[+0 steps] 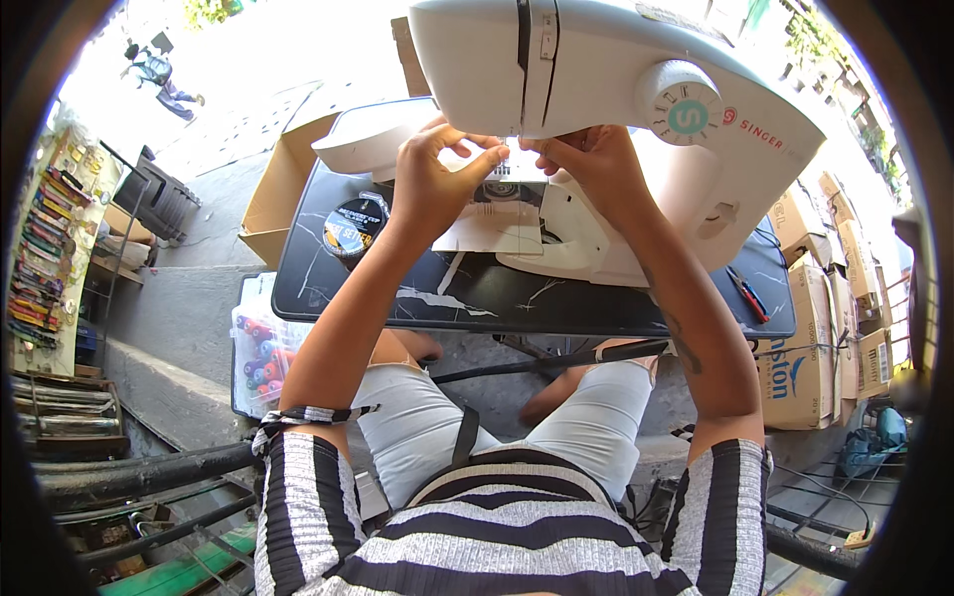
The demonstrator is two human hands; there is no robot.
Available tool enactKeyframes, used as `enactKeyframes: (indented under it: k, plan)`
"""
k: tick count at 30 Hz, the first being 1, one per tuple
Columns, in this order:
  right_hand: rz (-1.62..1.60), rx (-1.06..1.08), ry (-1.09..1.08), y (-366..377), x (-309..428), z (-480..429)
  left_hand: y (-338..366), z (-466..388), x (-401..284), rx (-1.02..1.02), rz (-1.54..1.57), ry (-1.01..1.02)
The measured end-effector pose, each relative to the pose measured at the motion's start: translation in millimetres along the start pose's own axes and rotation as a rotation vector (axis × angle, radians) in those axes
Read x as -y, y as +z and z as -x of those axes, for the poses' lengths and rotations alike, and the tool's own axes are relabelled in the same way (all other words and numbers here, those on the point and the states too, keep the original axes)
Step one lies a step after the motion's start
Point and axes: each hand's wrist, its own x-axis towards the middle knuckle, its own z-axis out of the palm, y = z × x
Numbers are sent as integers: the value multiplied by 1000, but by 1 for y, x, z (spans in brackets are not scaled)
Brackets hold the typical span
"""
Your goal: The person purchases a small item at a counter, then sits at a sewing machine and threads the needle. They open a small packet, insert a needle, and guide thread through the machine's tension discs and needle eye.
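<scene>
A white Singer sewing machine (589, 67) stands on a black marble-patterned table (604, 307). Under its head, my left hand (440, 167) has thumb and index fingertips close together, just left of the needle area (504, 149). From the other side, my right hand (596, 160) bends its fingers in close to the same spot, partly behind the machine head. Any thread between the fingertips is too fine to make out. Below the needle the front cover (488, 229) is folded down, baring the bobbin area (505, 191). A detached white machine piece (365, 149) lies left of my left hand.
A round labelled container (355, 227) sits left of my left forearm. Red-handled cutters (747, 294) lie near the table's right end. A clear box of thread spools (262, 357) and an open carton (279, 190) are at left; stacked cartons (797, 372) stand right. A person (160, 82) walks beyond.
</scene>
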Motion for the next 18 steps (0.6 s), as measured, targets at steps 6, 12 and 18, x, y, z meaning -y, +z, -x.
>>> enactKeyframes:
  k: [6, 12, 18]
  plan:
    - [34, -18, 22, 3, 2, 3, -1, 4, 4, -105, 226, -116]
    - [153, -19, -32, 1, 5, 5, -20, 24, -19, -311, 586, -211]
    - [319, -242, -244, 22, 49, 76, -60, 89, -85, -447, 766, -121]
